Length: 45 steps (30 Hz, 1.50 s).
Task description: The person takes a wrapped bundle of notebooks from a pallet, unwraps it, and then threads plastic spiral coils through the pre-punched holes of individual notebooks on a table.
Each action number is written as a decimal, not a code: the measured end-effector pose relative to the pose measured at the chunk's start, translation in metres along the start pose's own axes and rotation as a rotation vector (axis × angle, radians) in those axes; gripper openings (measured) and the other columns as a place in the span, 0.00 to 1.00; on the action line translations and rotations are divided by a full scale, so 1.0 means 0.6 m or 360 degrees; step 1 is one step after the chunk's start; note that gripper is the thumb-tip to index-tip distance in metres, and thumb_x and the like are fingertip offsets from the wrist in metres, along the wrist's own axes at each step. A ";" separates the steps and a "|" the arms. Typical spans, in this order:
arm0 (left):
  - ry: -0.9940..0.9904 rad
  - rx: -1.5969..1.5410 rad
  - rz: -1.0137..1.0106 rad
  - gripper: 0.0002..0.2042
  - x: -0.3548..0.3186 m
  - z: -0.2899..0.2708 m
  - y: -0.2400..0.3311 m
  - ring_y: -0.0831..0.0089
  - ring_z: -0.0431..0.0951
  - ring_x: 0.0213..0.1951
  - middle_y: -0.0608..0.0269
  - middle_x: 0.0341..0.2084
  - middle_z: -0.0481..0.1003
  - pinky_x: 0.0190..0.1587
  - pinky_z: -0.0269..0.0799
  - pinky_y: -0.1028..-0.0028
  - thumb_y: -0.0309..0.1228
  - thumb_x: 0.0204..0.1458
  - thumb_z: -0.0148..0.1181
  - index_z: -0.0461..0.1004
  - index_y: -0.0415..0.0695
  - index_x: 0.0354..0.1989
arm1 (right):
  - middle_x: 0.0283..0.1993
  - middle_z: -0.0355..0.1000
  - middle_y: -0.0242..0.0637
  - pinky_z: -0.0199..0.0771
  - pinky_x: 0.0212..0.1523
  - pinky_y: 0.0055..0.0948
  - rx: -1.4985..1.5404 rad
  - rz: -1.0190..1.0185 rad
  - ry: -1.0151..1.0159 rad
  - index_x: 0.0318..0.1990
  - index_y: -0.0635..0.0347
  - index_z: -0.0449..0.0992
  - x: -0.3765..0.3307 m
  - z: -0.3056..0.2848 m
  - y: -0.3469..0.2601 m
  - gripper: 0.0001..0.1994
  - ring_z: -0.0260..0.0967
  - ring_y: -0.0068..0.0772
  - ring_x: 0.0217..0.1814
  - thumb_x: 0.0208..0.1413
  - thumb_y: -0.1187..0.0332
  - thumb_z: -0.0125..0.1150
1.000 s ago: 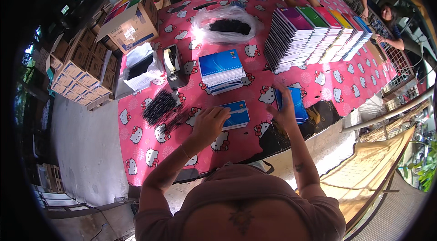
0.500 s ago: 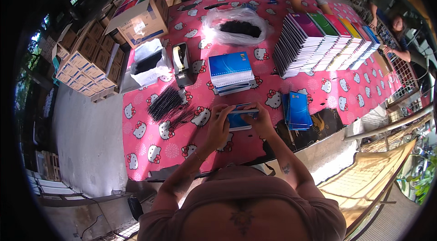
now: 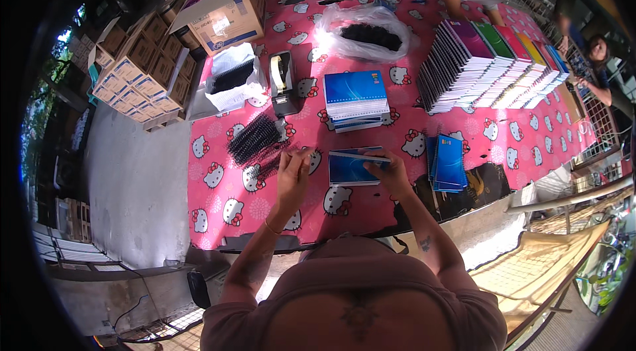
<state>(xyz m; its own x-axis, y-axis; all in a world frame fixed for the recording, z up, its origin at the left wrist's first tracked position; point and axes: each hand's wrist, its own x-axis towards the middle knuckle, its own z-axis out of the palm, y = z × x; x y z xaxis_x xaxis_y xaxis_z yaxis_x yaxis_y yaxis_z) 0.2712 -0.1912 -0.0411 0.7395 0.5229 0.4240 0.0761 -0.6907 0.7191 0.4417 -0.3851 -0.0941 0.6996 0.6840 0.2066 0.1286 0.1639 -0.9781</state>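
My right hand [image 3: 392, 175] grips the right side of a small blue-covered notebook [image 3: 352, 169], its thumb on the cover. The notebook lies over white pages just above the tablecloth. To the left, my left hand [image 3: 293, 177] is apart from it, fingertips pinched together beside loose black spiral binding coils [image 3: 254, 140]. Whatever is between those fingertips is too small to make out. Beyond the notebook sits a stack of blue-covered pads [image 3: 356, 94] with punched edges. Several spiral-bound blue notebooks [image 3: 449, 160] lie in a small pile to the right of my right hand.
A tape dispenser [image 3: 283, 82], a box of coils [image 3: 232, 78] and a plastic bag of coils [image 3: 371, 38] stand farther back. Colourful spiral notebooks [image 3: 474, 69] are stacked at right, near another person's arms. Cartons [image 3: 228, 23] stand at left on the pink tablecloth's [image 3: 218, 202] far side.
My left hand has let go of the notebook and moved left toward the coils. My right hand keeps its hold. The whole view has shifted slightly, moving the table rightward in the picture.
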 end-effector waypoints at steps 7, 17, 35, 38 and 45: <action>0.0063 -0.0127 0.0177 0.08 0.010 0.009 0.011 0.60 0.79 0.31 0.54 0.31 0.79 0.34 0.74 0.68 0.25 0.52 0.63 0.80 0.39 0.41 | 0.40 0.78 0.30 0.70 0.44 0.21 -0.0142 0.0168 -0.0028 0.47 0.60 0.78 -0.004 0.000 -0.011 0.12 0.70 0.16 0.42 0.55 0.73 0.67; -0.0181 0.0015 -0.0002 0.07 0.032 -0.004 0.013 0.60 0.80 0.28 0.53 0.27 0.79 0.33 0.73 0.67 0.28 0.53 0.62 0.81 0.38 0.37 | 0.39 0.78 0.29 0.70 0.45 0.21 -0.0094 0.0147 0.0004 0.47 0.60 0.78 -0.005 0.002 -0.008 0.12 0.70 0.16 0.43 0.55 0.72 0.67; -0.0362 -0.0057 0.0450 0.11 0.077 -0.012 0.021 0.59 0.79 0.30 0.55 0.34 0.76 0.32 0.73 0.62 0.30 0.52 0.65 0.77 0.41 0.43 | 0.40 0.78 0.30 0.70 0.47 0.22 -0.0080 0.0097 -0.0006 0.47 0.61 0.78 -0.009 0.002 -0.011 0.11 0.71 0.17 0.43 0.56 0.73 0.65; -0.0738 0.0067 0.0394 0.12 0.085 -0.016 0.003 0.59 0.79 0.36 0.57 0.35 0.74 0.34 0.73 0.62 0.28 0.51 0.66 0.76 0.41 0.42 | 0.40 0.78 0.30 0.71 0.46 0.22 -0.0116 0.0107 -0.0015 0.47 0.61 0.78 -0.008 0.005 -0.016 0.11 0.71 0.17 0.43 0.56 0.73 0.66; -0.0798 0.0332 0.0580 0.16 0.099 -0.017 0.002 0.56 0.77 0.41 0.55 0.46 0.74 0.39 0.71 0.60 0.33 0.52 0.64 0.73 0.43 0.48 | 0.40 0.79 0.31 0.72 0.43 0.22 -0.0236 0.0189 0.0016 0.48 0.61 0.79 -0.017 0.016 -0.051 0.13 0.72 0.17 0.41 0.56 0.72 0.66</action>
<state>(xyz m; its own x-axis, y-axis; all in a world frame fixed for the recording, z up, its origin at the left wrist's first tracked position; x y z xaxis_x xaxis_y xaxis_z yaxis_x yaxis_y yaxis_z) 0.3084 -0.1555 -0.0092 0.9609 -0.0247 0.2757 -0.1475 -0.8885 0.4345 0.4240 -0.3899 -0.0659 0.7232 0.6848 0.0899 0.1465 -0.0249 -0.9889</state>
